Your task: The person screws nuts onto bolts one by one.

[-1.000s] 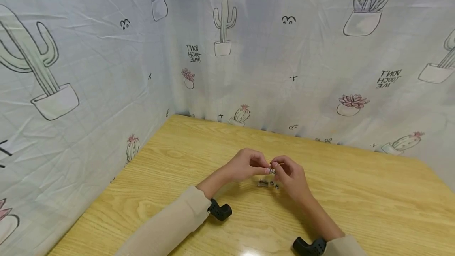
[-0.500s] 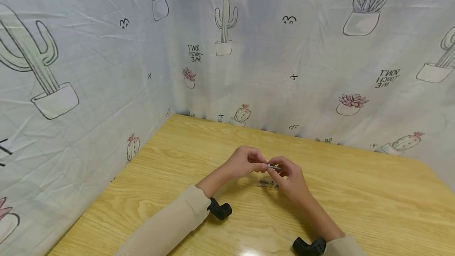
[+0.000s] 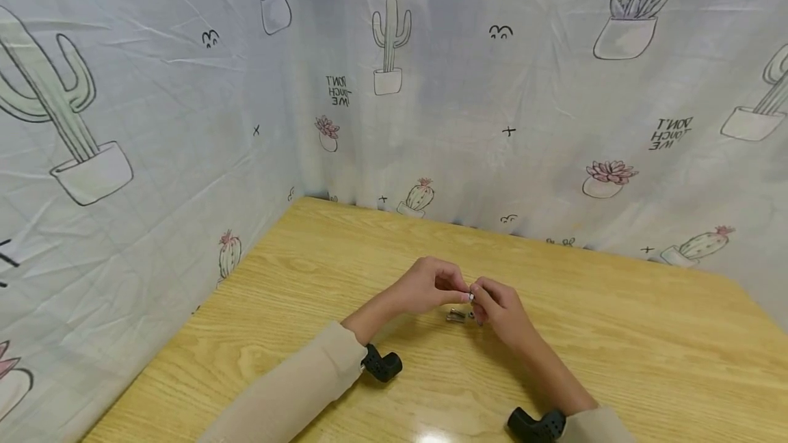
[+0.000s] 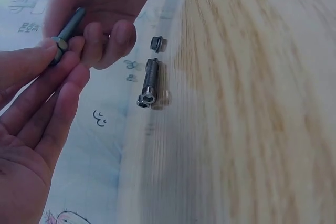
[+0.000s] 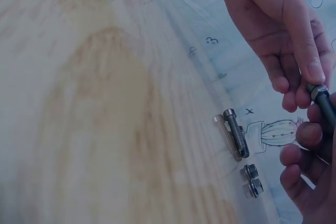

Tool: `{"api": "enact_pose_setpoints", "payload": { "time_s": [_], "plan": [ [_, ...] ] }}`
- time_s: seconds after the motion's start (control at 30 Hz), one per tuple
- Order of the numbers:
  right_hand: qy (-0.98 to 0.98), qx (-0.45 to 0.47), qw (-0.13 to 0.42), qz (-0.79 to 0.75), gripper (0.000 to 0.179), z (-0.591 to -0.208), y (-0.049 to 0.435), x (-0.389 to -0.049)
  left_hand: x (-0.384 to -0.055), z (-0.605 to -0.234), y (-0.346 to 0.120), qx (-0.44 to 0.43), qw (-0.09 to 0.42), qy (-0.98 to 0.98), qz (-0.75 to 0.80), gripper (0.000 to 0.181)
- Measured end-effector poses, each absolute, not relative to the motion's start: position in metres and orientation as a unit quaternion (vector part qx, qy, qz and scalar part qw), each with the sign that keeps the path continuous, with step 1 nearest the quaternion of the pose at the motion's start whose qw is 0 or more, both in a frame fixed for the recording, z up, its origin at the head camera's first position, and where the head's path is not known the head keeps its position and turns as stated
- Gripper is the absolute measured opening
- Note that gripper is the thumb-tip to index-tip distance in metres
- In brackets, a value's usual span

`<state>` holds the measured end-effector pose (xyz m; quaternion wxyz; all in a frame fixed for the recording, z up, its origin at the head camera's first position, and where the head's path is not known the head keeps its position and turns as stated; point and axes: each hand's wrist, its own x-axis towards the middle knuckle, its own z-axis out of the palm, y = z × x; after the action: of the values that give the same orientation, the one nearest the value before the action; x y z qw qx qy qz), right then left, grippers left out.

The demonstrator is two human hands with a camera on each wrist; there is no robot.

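Note:
My left hand [image 3: 429, 287] and right hand [image 3: 506, 312] meet above the table, fingertips close together. Between them is a dark metal bolt [image 4: 72, 23] with a hex nut [image 5: 318, 92] near one end. The left thumb and fingers pinch the nut; the fingers of the right hand hold the bolt's shank and partly hide it. Just below the hands, two socket-head bolts [image 4: 151, 81] lie side by side on the table. Beside them are two loose flanged nuts [image 5: 253, 179]; in the head view the right hand partly hides these.
A wood-grain table [image 3: 345, 251] extends around the hands. A white curtain [image 3: 455, 101] with cactus drawings hangs along its back and left edges. Black devices [image 3: 380, 364] are worn at both wrists, below beige sleeves [image 3: 295, 388].
Half a second ago the bolt's shank showed pointing right between the hands; now the right fingers cover most of it. Both hands have dipped slightly. The bolts on the table stay put.

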<state>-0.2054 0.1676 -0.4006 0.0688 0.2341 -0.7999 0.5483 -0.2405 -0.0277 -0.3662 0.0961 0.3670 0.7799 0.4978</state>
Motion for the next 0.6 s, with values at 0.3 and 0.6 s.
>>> {"api": "enact_pose_setpoints", "payload": {
  "time_s": [0.3,0.6],
  "plan": [
    [-0.829,0.22,0.129,0.498,0.01,-0.377,0.157,-0.189,-0.247,-0.371,-0.03,0.313,0.093,0.782,0.531,0.005],
    [-0.845,0.231,0.157,0.456,0.01,-0.373,0.154,-0.187,-0.247,-0.368,-0.03,0.297,0.115,0.769,0.554,0.007]
  ]
}}
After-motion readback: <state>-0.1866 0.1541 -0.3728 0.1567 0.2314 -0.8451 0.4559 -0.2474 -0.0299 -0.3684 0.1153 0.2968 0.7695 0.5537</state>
